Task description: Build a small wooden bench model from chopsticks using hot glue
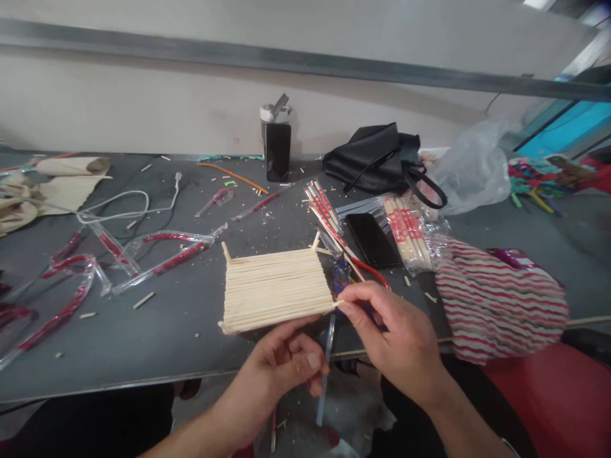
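Note:
A rectangular panel of pale wooden sticks (274,283), laid side by side, has short stubs standing up at its two far corners. My right hand (398,337) is closed, pinching the panel's near right corner between thumb and forefinger. Below the near edge is my left hand (286,366), its forefinger reaching along the panel's underside. The thumb and other fingers of that hand are curled together; what they hold, if anything, is hidden. A translucent strip (325,381) hangs beside those fingertips past the table edge; whether they touch it I cannot tell.
Bundled chopsticks (405,229) and a black phone (373,238) lie right of the panel. Behind are a standing phone (277,152) and a black bag (367,159). Torn wrappers (172,257) and a white cable (147,197) cover the left; striped cloth (496,299) lies right.

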Action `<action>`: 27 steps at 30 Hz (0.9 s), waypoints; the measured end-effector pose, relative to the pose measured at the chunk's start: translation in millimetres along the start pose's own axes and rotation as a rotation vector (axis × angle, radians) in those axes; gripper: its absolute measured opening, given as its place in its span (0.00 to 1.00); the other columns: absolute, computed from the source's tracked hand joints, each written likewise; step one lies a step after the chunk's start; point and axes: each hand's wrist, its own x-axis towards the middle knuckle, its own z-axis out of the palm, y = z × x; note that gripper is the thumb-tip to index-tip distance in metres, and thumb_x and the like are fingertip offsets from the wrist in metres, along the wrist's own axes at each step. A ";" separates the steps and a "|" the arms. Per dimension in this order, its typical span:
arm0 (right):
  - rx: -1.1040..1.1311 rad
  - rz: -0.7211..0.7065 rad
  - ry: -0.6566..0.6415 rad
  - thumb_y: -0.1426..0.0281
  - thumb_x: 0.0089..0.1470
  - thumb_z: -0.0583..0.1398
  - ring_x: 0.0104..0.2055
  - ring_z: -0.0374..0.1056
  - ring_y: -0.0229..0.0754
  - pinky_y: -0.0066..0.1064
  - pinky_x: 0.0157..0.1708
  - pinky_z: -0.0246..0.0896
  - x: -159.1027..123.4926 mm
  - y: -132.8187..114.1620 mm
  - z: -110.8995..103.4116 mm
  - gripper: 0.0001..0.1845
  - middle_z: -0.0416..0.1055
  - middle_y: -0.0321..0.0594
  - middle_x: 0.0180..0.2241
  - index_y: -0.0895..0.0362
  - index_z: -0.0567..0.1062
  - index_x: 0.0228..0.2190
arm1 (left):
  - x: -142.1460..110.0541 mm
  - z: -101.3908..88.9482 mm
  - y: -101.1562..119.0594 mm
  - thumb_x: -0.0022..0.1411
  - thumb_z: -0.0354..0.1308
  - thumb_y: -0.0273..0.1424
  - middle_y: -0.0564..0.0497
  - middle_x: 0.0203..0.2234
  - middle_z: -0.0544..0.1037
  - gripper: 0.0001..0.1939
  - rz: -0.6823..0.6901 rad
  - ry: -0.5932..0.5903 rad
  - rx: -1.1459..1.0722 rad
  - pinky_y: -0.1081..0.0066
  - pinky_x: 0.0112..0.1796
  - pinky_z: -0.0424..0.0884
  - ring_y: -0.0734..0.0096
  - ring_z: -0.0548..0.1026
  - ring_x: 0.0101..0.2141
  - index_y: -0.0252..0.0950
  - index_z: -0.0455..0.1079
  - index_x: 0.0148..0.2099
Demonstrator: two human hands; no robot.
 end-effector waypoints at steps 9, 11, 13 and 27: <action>0.007 -0.008 -0.014 0.74 0.60 0.56 0.33 0.72 0.38 0.27 0.34 0.64 -1.0 0.1 -1.0 0.04 0.76 0.36 0.32 0.53 0.70 0.34 | 0.3 -1.1 -0.9 0.60 0.62 0.31 0.51 0.29 0.73 0.24 0.009 -0.012 0.003 0.72 0.32 0.65 0.77 0.70 0.26 0.42 0.67 0.58; 0.010 -0.011 -0.014 0.74 0.60 0.56 0.33 0.72 0.37 0.27 0.35 0.63 -0.6 0.2 -0.7 0.04 0.76 0.36 0.32 0.53 0.70 0.34 | 0.3 -1.1 -0.6 0.61 0.62 0.31 0.51 0.29 0.73 0.23 0.006 -0.013 0.009 0.73 0.32 0.65 0.77 0.70 0.26 0.43 0.67 0.58; 0.011 -0.015 -0.010 0.74 0.60 0.56 0.34 0.72 0.37 0.26 0.35 0.63 -0.4 0.4 -0.5 0.04 0.76 0.36 0.32 0.54 0.70 0.34 | 0.1 -1.0 -0.6 0.61 0.62 0.31 0.51 0.29 0.74 0.23 0.003 -0.013 0.012 0.73 0.32 0.65 0.77 0.71 0.26 0.43 0.67 0.59; 0.021 -0.064 -0.001 0.75 0.60 0.57 0.35 0.72 0.36 0.26 0.38 0.62 -1.2 1.9 1.2 0.04 0.75 0.36 0.33 0.55 0.70 0.35 | -0.1 -2.0 -1.7 0.61 0.61 0.30 0.52 0.30 0.73 0.24 0.022 -0.025 0.007 0.72 0.32 0.64 0.77 0.71 0.26 0.42 0.66 0.59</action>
